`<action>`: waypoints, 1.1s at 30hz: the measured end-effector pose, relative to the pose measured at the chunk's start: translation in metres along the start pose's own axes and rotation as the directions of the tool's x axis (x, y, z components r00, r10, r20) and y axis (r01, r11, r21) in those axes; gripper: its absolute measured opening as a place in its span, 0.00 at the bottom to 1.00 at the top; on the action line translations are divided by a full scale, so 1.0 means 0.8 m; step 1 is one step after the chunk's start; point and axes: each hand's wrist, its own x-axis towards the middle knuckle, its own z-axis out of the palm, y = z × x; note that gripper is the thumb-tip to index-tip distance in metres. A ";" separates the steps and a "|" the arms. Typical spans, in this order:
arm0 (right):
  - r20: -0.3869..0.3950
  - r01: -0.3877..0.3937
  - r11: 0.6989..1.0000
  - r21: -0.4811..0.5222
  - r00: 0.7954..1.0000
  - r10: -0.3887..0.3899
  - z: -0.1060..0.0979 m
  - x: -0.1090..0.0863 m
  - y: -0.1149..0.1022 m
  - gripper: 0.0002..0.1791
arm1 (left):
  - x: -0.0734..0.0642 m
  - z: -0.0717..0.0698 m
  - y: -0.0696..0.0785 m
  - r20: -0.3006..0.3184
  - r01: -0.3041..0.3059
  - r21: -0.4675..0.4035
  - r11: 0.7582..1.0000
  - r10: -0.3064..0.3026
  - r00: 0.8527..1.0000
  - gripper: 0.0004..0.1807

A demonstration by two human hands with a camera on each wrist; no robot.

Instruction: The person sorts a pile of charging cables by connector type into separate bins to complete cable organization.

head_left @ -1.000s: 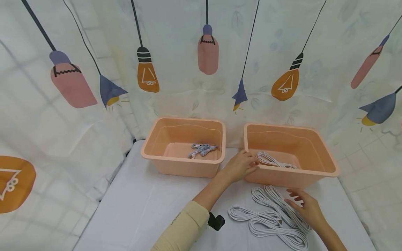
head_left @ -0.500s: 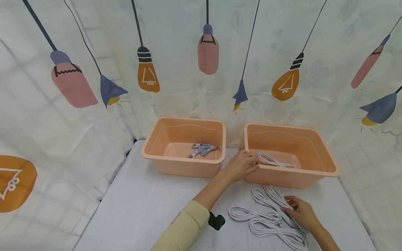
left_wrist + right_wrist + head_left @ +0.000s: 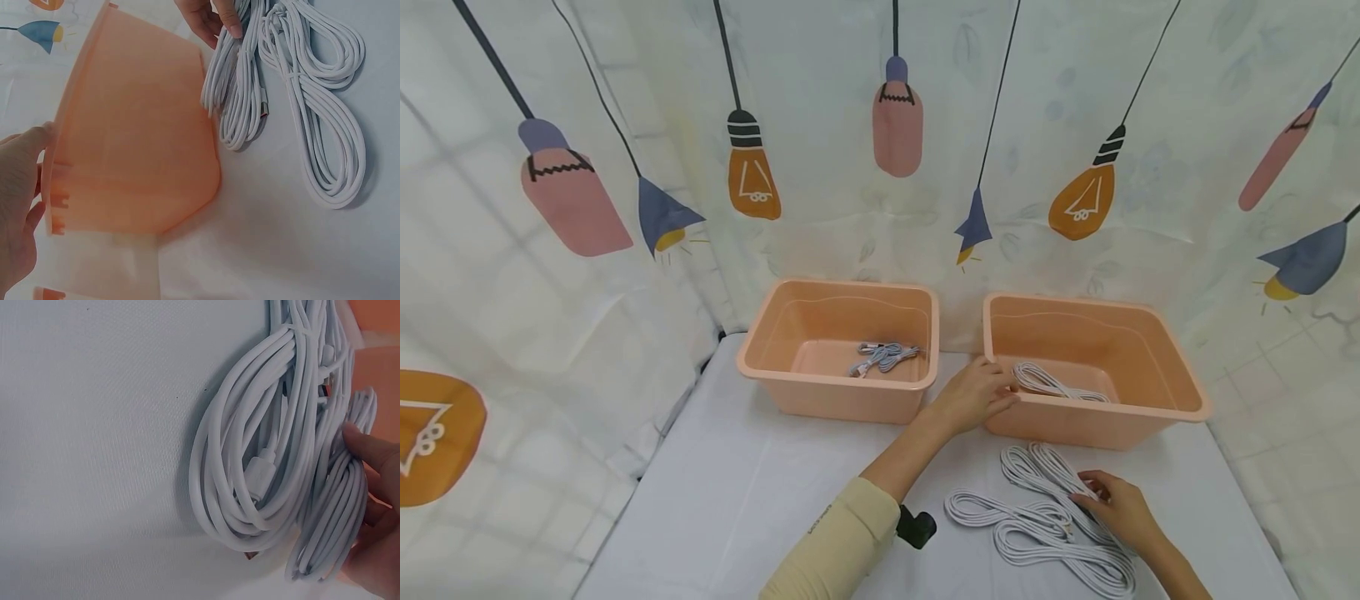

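My left hand (image 3: 974, 396) grips the near left corner of the right peach plastic bin (image 3: 1090, 425); in the left wrist view, the thumb and fingers (image 3: 39, 215) lie about its rim. Coiled white charging cables (image 3: 1037, 546) lie on the table before that bin. With the thumb and fingers of my right hand (image 3: 1122, 510), I pinch the rightmost cable bundle (image 3: 334, 512) around its middle. Another bundle (image 3: 215, 456) lies beside it, a connector (image 3: 259, 474) showing within its loops. Inside the right bin rests one white cable coil (image 3: 1052, 383).
On the left stands a second peach bin (image 3: 842, 402), holding a bluish-grey cable (image 3: 886, 357). A small black object (image 3: 916, 528) sits beside my left sleeve (image 3: 842, 537). A lamp-patterned curtain (image 3: 820, 242) hangs behind the white table (image 3: 722, 500).
My right hand has moved slightly left onto the rightmost white cable bundle, and its thumb and fingers have closed on it. The left hand stays on the bin.
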 end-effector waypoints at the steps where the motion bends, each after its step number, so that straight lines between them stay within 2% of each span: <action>1: -0.005 0.005 1.000 -0.004 1.000 -0.005 -0.001 -0.001 -0.001 0.24 | 0.000 0.000 0.000 -0.001 0.000 0.003 1.000 0.000 1.000 0.11; 11: -0.031 0.033 0.999 -0.031 0.999 -0.034 -0.015 -0.011 -0.010 0.23 | 0.000 0.001 0.000 -0.009 -0.015 0.000 1.000 0.015 1.000 0.11; 18: -0.084 0.107 0.994 -0.029 0.991 -0.109 -0.023 -0.018 -0.013 0.20 | 0.000 0.000 -0.001 -0.006 -0.011 0.003 1.000 0.011 1.000 0.11; 23: -0.101 0.128 0.991 -0.040 0.986 -0.131 -0.030 -0.022 -0.016 0.20 | 0.000 0.000 0.000 0.005 -0.007 -0.010 1.000 0.007 1.000 0.12; 33: -0.186 0.240 0.969 -0.065 0.951 -0.247 -0.042 -0.030 -0.021 0.18 | -0.001 -0.001 0.000 -0.013 -0.007 -0.010 1.000 0.007 1.000 0.10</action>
